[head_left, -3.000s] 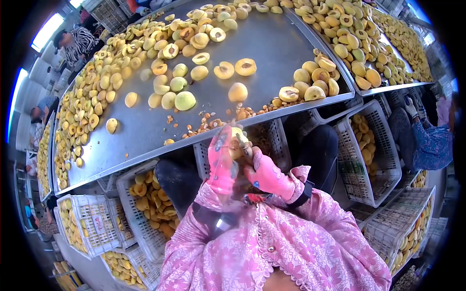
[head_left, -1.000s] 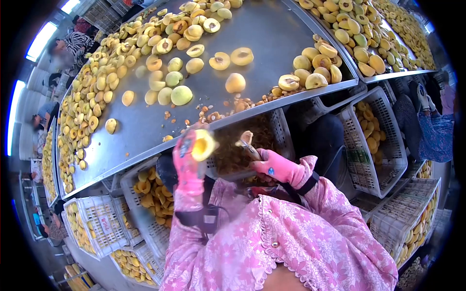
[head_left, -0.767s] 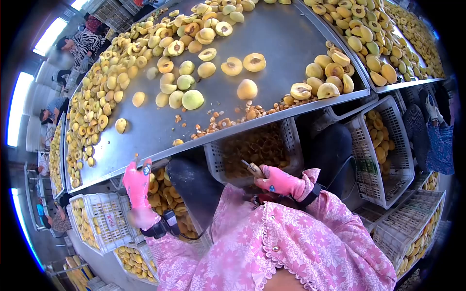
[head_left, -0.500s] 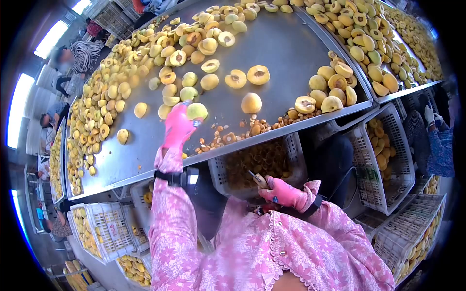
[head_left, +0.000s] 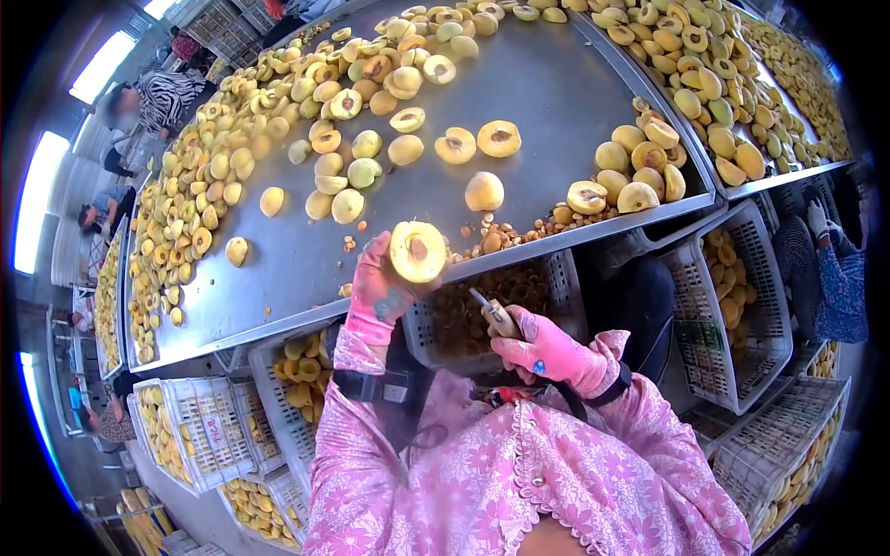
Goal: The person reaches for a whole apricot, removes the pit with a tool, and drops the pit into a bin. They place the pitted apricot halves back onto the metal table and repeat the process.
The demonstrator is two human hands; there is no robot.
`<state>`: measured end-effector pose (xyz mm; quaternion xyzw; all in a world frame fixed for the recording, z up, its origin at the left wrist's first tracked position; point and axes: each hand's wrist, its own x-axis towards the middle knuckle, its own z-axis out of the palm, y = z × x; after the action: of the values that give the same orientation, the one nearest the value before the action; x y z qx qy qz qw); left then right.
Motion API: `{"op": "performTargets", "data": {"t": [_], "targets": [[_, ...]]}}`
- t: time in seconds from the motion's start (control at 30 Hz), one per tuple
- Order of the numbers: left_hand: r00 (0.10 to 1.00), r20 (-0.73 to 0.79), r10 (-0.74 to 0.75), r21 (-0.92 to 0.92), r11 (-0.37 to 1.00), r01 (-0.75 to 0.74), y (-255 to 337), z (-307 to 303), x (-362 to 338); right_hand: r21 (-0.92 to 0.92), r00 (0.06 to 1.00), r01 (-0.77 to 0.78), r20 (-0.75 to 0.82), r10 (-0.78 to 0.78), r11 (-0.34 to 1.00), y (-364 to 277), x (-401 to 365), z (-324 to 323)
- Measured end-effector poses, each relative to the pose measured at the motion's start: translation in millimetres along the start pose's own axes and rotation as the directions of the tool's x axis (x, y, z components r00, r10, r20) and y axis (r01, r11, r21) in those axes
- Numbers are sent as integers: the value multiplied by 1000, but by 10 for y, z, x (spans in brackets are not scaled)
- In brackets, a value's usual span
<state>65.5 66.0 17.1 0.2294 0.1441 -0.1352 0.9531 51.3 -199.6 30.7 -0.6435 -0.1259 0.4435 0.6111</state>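
Note:
In my pink-gloved left hand (head_left: pixel 375 295) is a yellow peach half (head_left: pixel 418 252), its cut face up and a brown pit area showing at the centre. The hand is raised over the front edge of the metal table (head_left: pixel 306 320). My right hand (head_left: pixel 549 356), also gloved in pink, grips a small pitting knife (head_left: pixel 502 320) with a pale handle and a short metal tip pointing up and left. Below the two hands sits a crate (head_left: pixel 567 287) of dark pits and scraps. Pits (head_left: pixel 501 233) lie scattered along the table's rim.
Many peach halves (head_left: pixel 209 176) cover the table's left and far side, with a smaller group (head_left: pixel 640 167) at the right. White crates of peaches stand at left (head_left: pixel 218 431) and right (head_left: pixel 728 306). A co-worker's gloved hand (head_left: pixel 818 218) shows at far right.
My left hand has come back from the table toward me, bringing a peach half up with its cut side visible. The right hand with the pitting knife has risen slightly.

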Motion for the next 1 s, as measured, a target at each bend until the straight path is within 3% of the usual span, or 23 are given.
{"op": "performTargets", "data": {"t": [0.1, 0.23, 0.4, 0.73, 0.83, 0.93, 1.0], "targets": [[996, 69, 61, -10, 998, -60, -251, 176, -127, 261, 999, 30, -41, -20, 965, -120, -55, 79], [990, 104, 96, -78, 993, -88, -505, 262, -192, 354, 995, 94, -65, -76, 930, -111, -67, 93], [963, 199, 180, -26, 984, -179, -796, 411, -214, 376, 983, 172, -131, -132, 910, -96, -71, 106], [964, 242, 109, 181, 971, -155, -822, 510, -267, 375, 974, 189, -187, -126, 908, -18, -78, 92], [987, 150, 48, 52, 997, -56, -800, 417, -180, 400, 971, 207, -198, -136, 893, 3, -80, 93], [998, 1, 58, -2, 998, -58, -677, 419, 32, 446, 957, 234, -265, -122, 864, 52, -109, 78], [990, -21, 136, 147, 980, -132, -555, 541, 215, 447, 943, 244, -317, -102, 860, 89, -151, 35]]}}
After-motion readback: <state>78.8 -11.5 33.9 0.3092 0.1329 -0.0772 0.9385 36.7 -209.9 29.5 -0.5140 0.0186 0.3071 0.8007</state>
